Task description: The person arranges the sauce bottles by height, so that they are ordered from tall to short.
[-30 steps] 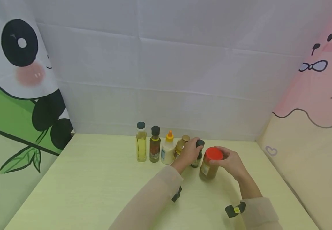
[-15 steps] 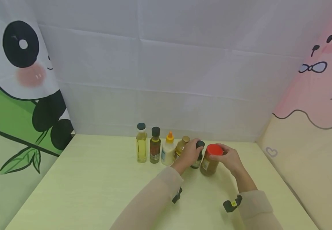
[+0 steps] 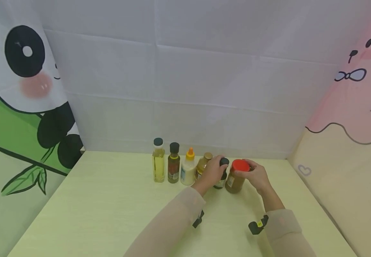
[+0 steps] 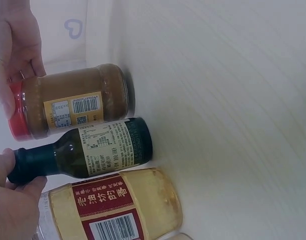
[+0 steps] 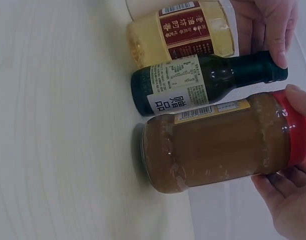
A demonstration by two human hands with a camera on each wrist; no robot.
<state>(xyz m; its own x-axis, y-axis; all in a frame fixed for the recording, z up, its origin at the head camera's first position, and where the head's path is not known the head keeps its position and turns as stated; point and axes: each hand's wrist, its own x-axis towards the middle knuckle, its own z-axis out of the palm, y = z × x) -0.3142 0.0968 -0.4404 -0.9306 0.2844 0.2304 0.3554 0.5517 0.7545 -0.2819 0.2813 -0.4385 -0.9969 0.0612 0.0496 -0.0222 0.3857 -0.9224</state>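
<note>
My left hand pinches the dark cap of a small green glass bottle, which stands upright at the back of the table. With thumb and fingers around its red lid, my right hand holds a jar of brown spread, probably peanut butter. The jar is upright, just right of the green bottle, its base close to the tabletop. Left of the green bottle is a plump yellow oil bottle with a dark red label; my left hand partly covers it in the head view.
The row continues left with a white squeeze bottle with an orange tip, a dark-capped bottle of reddish-brown sauce and a tall bottle of pale yellow oil. Behind the pale table rises a white cloth wall.
My right hand has moved the jar back and slightly right, bringing it level with the row beside the green bottle. The left hand stays on the green bottle's cap.
</note>
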